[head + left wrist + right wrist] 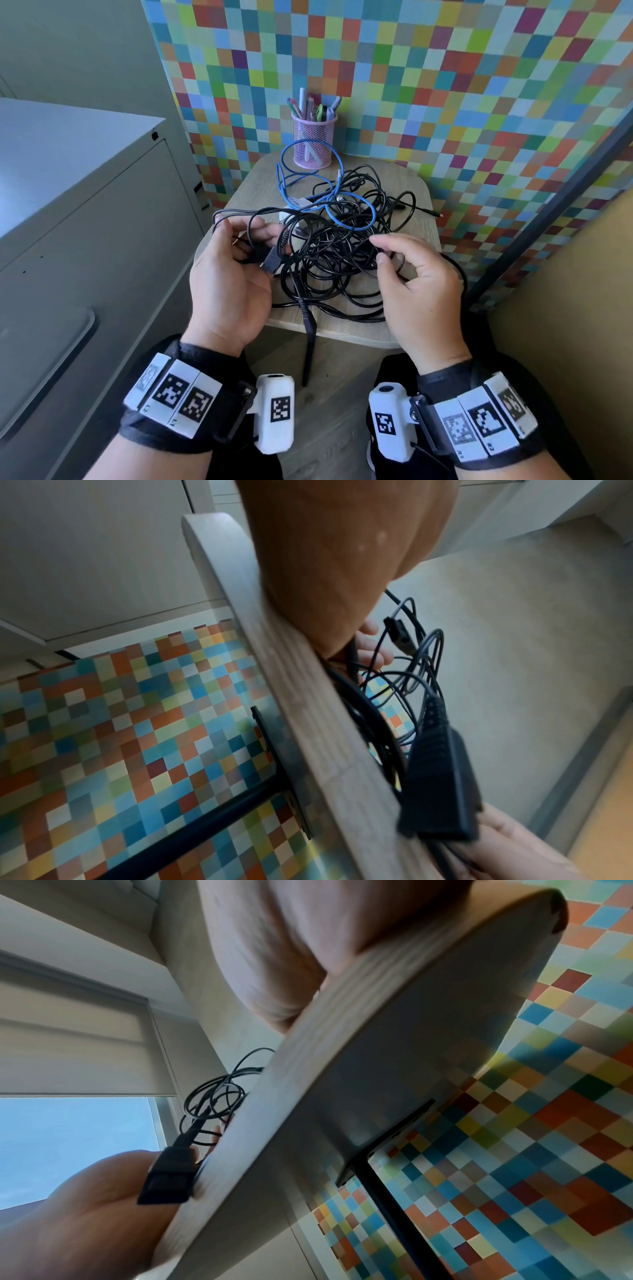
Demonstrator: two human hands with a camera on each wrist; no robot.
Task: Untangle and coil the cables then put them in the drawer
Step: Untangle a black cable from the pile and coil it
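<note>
While the black cable tangle (335, 260) lies between the hands on the small table (424, 212), one strand is gripped by curled left-hand fingers (239, 236) and another pinched by the right hand (414, 274); untangling is judged under way, with a free plug end to be drawn out next.

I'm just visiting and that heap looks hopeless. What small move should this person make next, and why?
Probably draw the left hand back toward the body, easing its thin black cable out of the black cable tangle. That hand already holds several loops and a plug end, while the right hand pinches a strand in the pile and can hold it down.
</note>
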